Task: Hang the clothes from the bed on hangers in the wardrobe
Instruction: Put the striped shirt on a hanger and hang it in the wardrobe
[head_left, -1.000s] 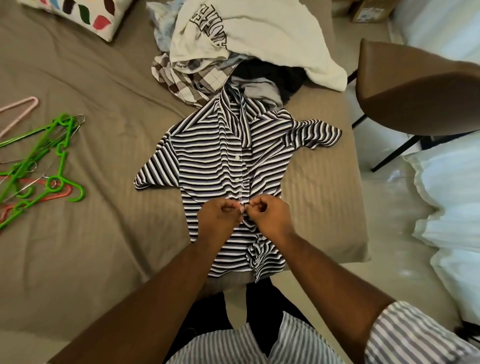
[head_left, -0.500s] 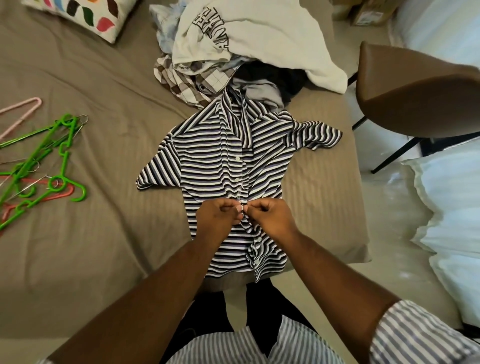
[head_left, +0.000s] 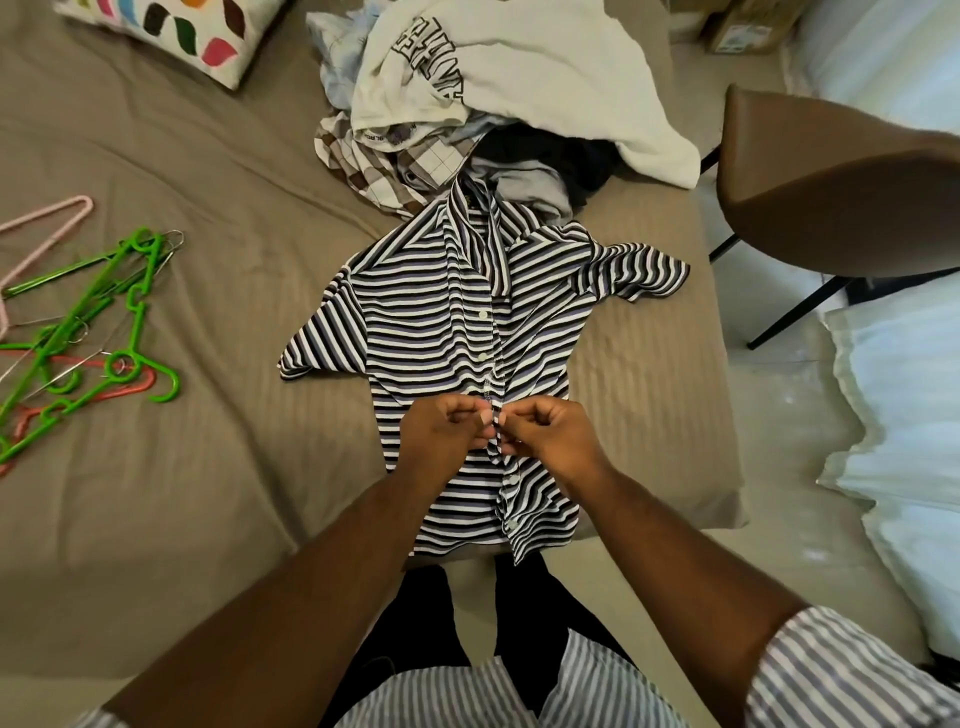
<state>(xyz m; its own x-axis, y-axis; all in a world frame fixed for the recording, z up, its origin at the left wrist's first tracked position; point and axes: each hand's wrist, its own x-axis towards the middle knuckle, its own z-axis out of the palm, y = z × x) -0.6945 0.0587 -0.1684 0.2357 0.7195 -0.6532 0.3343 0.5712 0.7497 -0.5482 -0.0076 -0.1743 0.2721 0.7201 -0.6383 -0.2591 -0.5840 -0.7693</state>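
A black-and-white striped shirt lies spread flat on the brown bed, collar away from me, hem at the near edge. My left hand and my right hand meet over its button placket, each pinching one side of the front at a button. Behind the shirt lies a pile of clothes topped by a white lettered garment. Several green, red and pink hangers lie on the bed at the left. No wardrobe is in view.
A patterned cushion lies at the top left of the bed. A brown chair stands right of the bed on the pale floor. Light blue bedding sits at the far right. A cardboard box is at the top.
Both hands stay pinched together on the shirt's placket with only small finger motion. The shirt's lower front has shifted slightly.
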